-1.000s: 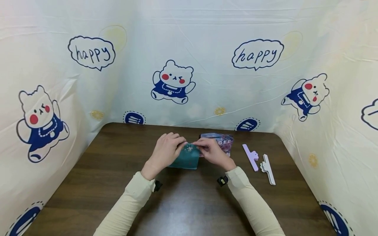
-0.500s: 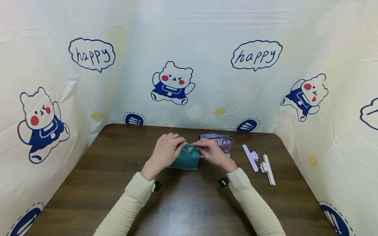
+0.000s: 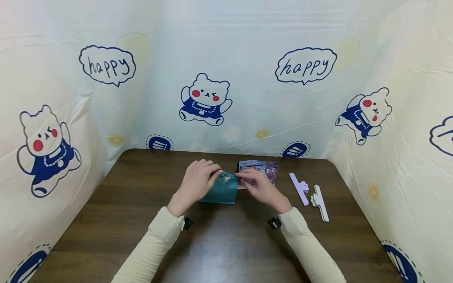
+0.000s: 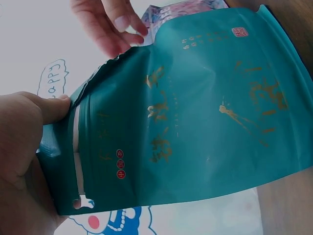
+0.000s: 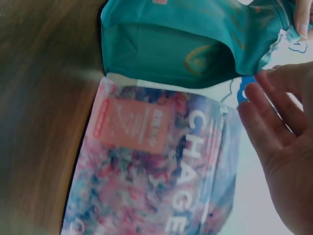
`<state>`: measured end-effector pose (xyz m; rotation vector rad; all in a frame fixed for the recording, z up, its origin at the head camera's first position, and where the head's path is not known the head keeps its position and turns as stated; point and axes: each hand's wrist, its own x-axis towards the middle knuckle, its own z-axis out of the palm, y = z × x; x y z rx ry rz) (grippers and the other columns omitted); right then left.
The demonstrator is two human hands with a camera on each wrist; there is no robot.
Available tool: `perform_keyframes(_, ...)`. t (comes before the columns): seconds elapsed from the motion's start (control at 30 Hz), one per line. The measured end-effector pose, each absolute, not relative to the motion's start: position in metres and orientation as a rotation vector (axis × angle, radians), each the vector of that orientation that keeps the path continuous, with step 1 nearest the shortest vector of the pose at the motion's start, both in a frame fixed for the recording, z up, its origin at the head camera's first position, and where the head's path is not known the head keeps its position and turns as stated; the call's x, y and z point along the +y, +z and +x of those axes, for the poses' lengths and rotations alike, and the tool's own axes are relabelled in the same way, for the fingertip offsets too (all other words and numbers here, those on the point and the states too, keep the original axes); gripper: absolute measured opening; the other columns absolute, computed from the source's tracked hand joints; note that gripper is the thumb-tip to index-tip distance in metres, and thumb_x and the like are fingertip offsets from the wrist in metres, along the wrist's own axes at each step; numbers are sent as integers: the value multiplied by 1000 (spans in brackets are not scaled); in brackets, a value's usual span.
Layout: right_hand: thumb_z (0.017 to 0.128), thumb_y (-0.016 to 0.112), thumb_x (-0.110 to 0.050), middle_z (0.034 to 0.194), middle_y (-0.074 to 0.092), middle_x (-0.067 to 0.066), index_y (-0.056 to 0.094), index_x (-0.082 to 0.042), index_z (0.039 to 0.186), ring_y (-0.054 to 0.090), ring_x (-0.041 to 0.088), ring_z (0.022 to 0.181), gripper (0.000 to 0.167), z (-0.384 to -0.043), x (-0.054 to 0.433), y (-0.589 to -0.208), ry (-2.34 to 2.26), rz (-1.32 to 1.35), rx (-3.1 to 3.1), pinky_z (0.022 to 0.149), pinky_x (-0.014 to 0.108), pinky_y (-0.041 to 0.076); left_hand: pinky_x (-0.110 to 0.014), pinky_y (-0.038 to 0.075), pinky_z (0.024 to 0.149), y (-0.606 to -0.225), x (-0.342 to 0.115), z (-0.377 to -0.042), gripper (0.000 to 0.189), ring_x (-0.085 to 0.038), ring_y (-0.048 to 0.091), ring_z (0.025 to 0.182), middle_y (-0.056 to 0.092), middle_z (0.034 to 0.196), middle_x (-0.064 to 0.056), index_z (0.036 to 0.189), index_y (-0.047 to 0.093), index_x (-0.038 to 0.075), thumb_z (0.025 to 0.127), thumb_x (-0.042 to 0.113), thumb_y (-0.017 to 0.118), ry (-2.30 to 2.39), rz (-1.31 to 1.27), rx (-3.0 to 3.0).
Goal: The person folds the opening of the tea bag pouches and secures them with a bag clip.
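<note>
A teal tea pouch (image 3: 220, 192) with gold characters stands upright on the table. My left hand (image 3: 199, 180) pinches its top edge at the left side, the thumb (image 4: 54, 108) lying on the near face by a pale strip. The top edge is crumpled toward its right end in the left wrist view. My right hand (image 3: 261, 188) is at that right end, fingers (image 5: 264, 120) loosely bent and apart, with fingertips right at the pouch's corner. Close behind and to the right is a blue and pink patterned pouch (image 5: 146, 181) with white lettering, partly hidden by the right hand in the head view.
A purple sealing clip (image 3: 300, 189) and a white sealing clip (image 3: 320, 203) lie on the brown wooden table (image 3: 219, 243), to the right of the right hand. A pale printed curtain (image 3: 247, 78) encloses the table's back and sides.
The right hand has slid right along the pouch's top edge, from near the middle to the right corner, its fingers loosening. The left hand keeps its hold.
</note>
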<state>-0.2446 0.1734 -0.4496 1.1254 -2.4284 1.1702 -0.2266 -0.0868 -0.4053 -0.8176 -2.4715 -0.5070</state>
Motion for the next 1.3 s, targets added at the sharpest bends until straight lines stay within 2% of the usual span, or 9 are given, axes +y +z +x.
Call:
perform_keyframes(0.23,95,69,0,126,70,7,71,-9,128,66,22,116,35,-234,192,-445,1115,1050,-2547,98,42,53,-32,45,69,-405,-87,-226,14,-18,61,80,73,91,1,100,78,15,98,25,69,-514,-821,-2472)
perform_keyframes(0.37,95,69,0,123,71,11,72,-9,126,67,23,112,33,-231,203,-447,1089,1009,-2594,96,43,55,-31,45,69,-406,-87,-227,14,-18,61,80,74,92,1,101,78,15,98,25,69,-521,-819,-2472)
perform_keyframes(0.63,93,69,2,116,73,7,74,-7,121,68,22,107,30,-229,225,-455,1014,859,-2670,92,46,56,-32,44,68,-405,-89,-228,13,-19,61,79,73,91,0,100,78,14,98,24,70,-528,-827,-2454)
perform_keyframes(0.8,93,68,4,113,73,15,74,-1,118,69,28,105,27,-231,241,-465,960,787,-2712,90,49,56,-31,44,67,-406,-89,-227,12,-18,61,79,73,90,0,100,78,14,97,23,70,-529,-831,-2449)
perform_keyframes(1.03,97,66,-6,120,71,18,72,1,122,67,35,112,26,-233,263,-470,915,601,-2853,96,55,52,-30,44,68,-406,-89,-227,14,-18,61,80,73,92,0,101,78,14,98,25,69,-536,-824,-2470)
perform_keyframes(1.3,98,64,-7,124,67,26,67,8,124,63,44,117,31,-235,292,-476,786,468,-2953,97,59,49,-30,44,67,-407,-90,-229,14,-17,61,79,73,91,1,100,79,15,98,25,70,-530,-832,-2454)
